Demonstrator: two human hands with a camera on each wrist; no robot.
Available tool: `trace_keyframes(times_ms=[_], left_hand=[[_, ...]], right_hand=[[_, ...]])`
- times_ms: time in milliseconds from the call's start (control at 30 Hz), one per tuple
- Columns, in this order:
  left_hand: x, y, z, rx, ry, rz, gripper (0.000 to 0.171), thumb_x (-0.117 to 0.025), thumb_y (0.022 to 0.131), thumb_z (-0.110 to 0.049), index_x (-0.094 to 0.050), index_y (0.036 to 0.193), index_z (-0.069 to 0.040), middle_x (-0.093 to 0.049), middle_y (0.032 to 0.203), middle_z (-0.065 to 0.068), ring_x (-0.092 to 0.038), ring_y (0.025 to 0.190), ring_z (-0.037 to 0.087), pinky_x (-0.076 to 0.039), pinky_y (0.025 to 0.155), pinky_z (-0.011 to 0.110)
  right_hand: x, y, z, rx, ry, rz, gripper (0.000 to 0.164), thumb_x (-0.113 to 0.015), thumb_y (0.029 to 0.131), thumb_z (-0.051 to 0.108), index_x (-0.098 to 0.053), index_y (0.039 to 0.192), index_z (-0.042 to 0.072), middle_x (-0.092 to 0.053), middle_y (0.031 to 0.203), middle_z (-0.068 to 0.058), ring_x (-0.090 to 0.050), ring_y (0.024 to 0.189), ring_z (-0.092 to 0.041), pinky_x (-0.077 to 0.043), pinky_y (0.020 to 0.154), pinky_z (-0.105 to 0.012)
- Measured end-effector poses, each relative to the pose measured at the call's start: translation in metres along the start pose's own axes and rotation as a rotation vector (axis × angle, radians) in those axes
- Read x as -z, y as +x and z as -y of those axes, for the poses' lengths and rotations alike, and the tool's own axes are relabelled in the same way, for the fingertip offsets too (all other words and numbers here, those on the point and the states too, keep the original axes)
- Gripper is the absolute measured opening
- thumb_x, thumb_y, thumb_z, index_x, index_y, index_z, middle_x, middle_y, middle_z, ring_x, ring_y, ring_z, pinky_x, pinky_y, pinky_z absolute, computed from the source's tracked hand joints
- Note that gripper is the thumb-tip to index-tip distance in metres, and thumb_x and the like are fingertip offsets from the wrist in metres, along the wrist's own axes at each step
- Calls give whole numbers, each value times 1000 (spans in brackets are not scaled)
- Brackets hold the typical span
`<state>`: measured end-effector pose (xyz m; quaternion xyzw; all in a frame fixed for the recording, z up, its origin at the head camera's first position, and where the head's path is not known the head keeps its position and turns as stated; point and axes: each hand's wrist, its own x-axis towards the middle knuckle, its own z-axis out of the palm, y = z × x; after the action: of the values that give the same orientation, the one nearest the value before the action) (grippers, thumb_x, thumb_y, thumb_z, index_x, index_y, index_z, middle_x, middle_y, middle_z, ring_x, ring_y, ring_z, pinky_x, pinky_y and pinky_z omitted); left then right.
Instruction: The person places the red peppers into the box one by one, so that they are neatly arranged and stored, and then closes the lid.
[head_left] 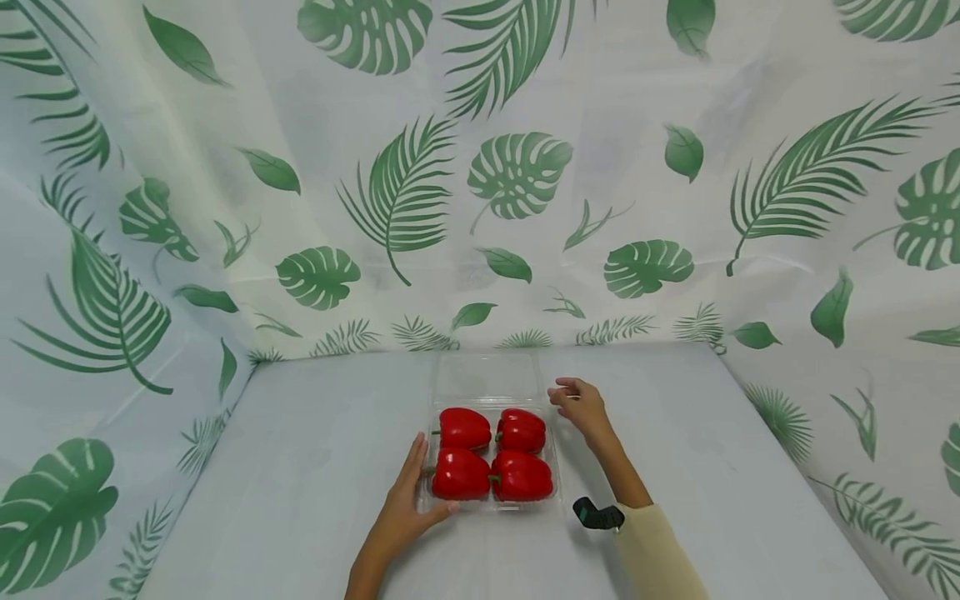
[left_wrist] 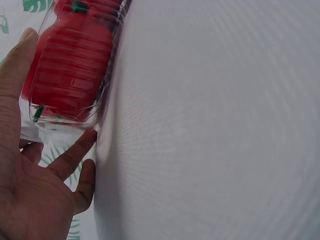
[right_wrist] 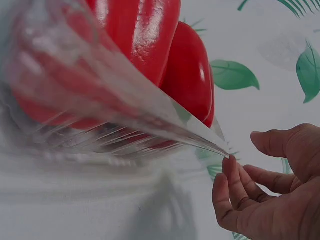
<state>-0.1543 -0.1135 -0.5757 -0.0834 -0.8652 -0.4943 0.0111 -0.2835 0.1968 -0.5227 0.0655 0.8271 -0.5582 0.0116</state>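
Observation:
A clear plastic clamshell box (head_left: 424,502) with its lid (head_left: 487,377) folded back holds several red bell peppers (head_left: 522,477). Along the box's left side lies my left hand (head_left: 401,512), fingers extended and thumb at the front left corner. The left wrist view shows that hand (left_wrist: 37,195) with its thumb spread along the ribbed wall and a fingertip right at the lower corner. Beyond the right edge is my right hand (head_left: 585,408), near the lid's hinge. In the right wrist view, a fingertip of this hand (right_wrist: 270,195) meets the box's corner, with the thumb apart.
The box rests on a white-covered table (head_left: 315,467). A white curtain (head_left: 600,108) with green leaf prints surrounds the table at the back and both sides. A black strap-like device (head_left: 597,514) sits by the right wrist, at the cream sleeve (head_left: 660,550).

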Motion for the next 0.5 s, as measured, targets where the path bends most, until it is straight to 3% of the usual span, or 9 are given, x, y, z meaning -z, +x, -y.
trace_keyframes(times_ms=[233, 500], left_hand=[[-1, 2, 3, -21, -8, 4, 104, -78, 77, -49, -20, 157, -17, -15, 165, 2, -21, 150, 34, -37, 109, 60], [1, 2, 2, -14, -2, 6, 105, -78, 77, -51, -19, 158, -20, -14, 165, -1, -22, 150, 32, -36, 110, 58]], right_hand=[[-6, 10, -5, -19, 11, 9, 40, -60, 96, 18, -56, 128, -6, -62, 114, -25, -66, 107, -37, -57, 91, -42], [-8, 18, -7, -94, 96, 61, 40, -58, 97, 16, -54, 132, -5, -62, 119, -24, -65, 110, -33, -57, 93, -40]])
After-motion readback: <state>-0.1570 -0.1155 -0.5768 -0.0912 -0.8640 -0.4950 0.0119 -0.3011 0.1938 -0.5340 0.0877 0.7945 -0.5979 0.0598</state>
